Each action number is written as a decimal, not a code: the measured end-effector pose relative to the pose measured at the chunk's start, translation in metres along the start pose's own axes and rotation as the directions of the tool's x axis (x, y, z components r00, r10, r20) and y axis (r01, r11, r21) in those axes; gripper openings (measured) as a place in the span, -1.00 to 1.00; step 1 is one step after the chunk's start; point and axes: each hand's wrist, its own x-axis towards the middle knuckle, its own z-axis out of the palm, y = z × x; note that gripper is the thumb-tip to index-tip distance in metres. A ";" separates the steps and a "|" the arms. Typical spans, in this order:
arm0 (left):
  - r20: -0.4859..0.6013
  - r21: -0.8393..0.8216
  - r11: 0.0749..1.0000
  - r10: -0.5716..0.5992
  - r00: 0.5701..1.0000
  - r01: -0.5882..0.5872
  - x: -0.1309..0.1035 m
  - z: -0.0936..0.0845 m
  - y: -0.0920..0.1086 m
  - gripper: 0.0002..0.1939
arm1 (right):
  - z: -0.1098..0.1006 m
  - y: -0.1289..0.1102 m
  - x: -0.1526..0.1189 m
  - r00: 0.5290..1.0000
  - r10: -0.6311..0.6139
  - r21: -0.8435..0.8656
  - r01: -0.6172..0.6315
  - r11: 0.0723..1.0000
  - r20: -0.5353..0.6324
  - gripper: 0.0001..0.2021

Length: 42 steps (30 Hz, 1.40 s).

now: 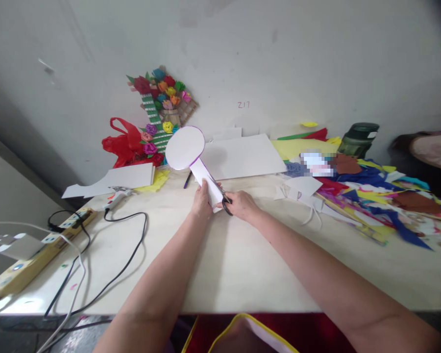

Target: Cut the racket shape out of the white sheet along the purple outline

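Note:
A white cardboard cutout (185, 148), a round disc with a straight stem and a purple outline, is held up above the table. My left hand (203, 198) is closed on the lower part of its stem. In my right hand (241, 205) are scissors (227, 203) with dark handles, fingers wrapped round the grips. Their blades lie along the right edge of the stem, pointing up and left. Behind the cutout a large white board (242, 156) lies on the table, and a dark pen (187, 180) rests just below the disc.
At left are a power strip (44, 250), loose cables and a glue gun (116, 197). Paper flowers (169, 93) and a red plastic bag (123, 142) stand by the wall. Coloured scraps (385, 196) and a green bottle (359, 139) are at right.

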 end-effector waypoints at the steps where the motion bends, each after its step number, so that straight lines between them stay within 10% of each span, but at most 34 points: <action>1: 0.009 0.005 1.000 -0.006 1.000 0.006 0.000 0.000 -0.001 -0.65 | -0.001 0.001 0.000 1.000 0.007 0.001 -0.007 1.000 0.001 -0.54; 42: 0.024 -0.045 0.997 0.065 0.998 -0.064 -0.004 0.002 0.003 -0.69 | -0.004 -0.002 -0.002 0.998 0.034 -0.010 -0.034 0.999 0.047 -0.55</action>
